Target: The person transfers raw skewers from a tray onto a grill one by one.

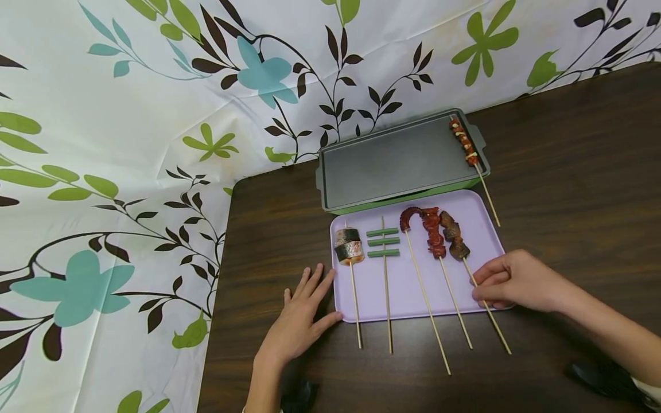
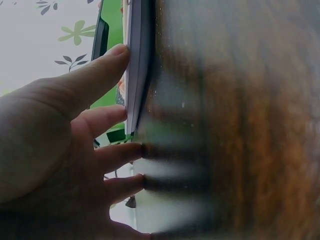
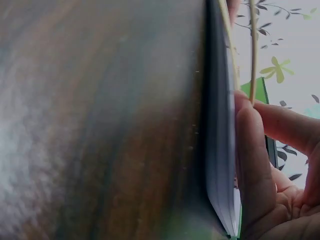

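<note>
My right hand [image 1: 516, 281] pinches the bare stick of the rightmost skewer, a brown meat skewer [image 1: 453, 236], at the right side of a lilac tray [image 1: 369, 298]. In the right wrist view, thumb and fingers meet on the stick [image 3: 253, 55]. My left hand [image 1: 299, 318] lies with fingers spread at the tray's left edge; its thumb and a finger touch the rim in the left wrist view. Across the tray lie a red meat skewer [image 1: 434, 232], a curled tentacle skewer [image 1: 408, 217], a skewer of three green stalks [image 1: 383, 242] and a fish-skin skewer [image 1: 349, 245].
Behind the tray stands a grey griddle [image 1: 392, 160] with a green base. A red skewer with pale bits [image 1: 463, 143] lies at its right end, stick overhanging the front. A patterned cloth [image 1: 155, 115] borders the dark wooden table [image 1: 578, 172] at the back and left.
</note>
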{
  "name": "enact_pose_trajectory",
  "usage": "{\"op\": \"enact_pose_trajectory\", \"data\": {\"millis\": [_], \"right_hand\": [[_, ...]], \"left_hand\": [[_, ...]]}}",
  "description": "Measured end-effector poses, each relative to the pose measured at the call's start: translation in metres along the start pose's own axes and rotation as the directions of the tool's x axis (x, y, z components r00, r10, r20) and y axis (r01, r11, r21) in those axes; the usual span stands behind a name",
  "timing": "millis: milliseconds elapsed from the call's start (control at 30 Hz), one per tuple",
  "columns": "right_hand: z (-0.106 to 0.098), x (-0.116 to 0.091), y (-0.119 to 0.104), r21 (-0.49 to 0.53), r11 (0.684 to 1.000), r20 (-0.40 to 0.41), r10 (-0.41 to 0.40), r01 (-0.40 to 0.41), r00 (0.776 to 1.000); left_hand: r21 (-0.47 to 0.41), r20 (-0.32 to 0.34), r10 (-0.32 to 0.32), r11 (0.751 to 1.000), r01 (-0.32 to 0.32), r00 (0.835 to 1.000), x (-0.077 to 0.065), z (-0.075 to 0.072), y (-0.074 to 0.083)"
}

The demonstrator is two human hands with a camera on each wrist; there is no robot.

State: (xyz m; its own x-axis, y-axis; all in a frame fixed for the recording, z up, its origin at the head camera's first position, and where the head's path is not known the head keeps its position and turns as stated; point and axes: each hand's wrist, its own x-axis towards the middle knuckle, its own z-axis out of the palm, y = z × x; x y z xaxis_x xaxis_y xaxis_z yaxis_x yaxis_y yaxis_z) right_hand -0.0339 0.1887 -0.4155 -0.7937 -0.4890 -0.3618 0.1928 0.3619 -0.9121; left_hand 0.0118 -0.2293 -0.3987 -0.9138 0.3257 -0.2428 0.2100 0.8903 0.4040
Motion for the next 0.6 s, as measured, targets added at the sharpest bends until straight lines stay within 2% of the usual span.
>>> {"op": "enact_pose_trajectory", "data": {"millis": [133, 333, 600], "right_hand": [[-0.006, -0.005, 0.001, 0.132, 0.990, 0.022, 0.053, -0.056, 0.998], [-0.013, -0.015, 0.000, 0.190, 0.978, 0.029, 0.083, -0.087, 0.996], [-0.017, -0.030, 0.001, 0.219, 0.976, 0.037, 0.002, -0.010, 0.999]], "left_hand": [[0.002, -0.001, -0.005, 1.000, 0.005, 1.000, 0.000, 0.000, 0.000], [0.000, -0.005, -0.006, 1.000, 0.006, 1.000, 0.000, 0.001, 0.000], [-0.001, -0.007, -0.005, 1.000, 0.005, 1.000, 0.000, 0.002, -0.002]]}}
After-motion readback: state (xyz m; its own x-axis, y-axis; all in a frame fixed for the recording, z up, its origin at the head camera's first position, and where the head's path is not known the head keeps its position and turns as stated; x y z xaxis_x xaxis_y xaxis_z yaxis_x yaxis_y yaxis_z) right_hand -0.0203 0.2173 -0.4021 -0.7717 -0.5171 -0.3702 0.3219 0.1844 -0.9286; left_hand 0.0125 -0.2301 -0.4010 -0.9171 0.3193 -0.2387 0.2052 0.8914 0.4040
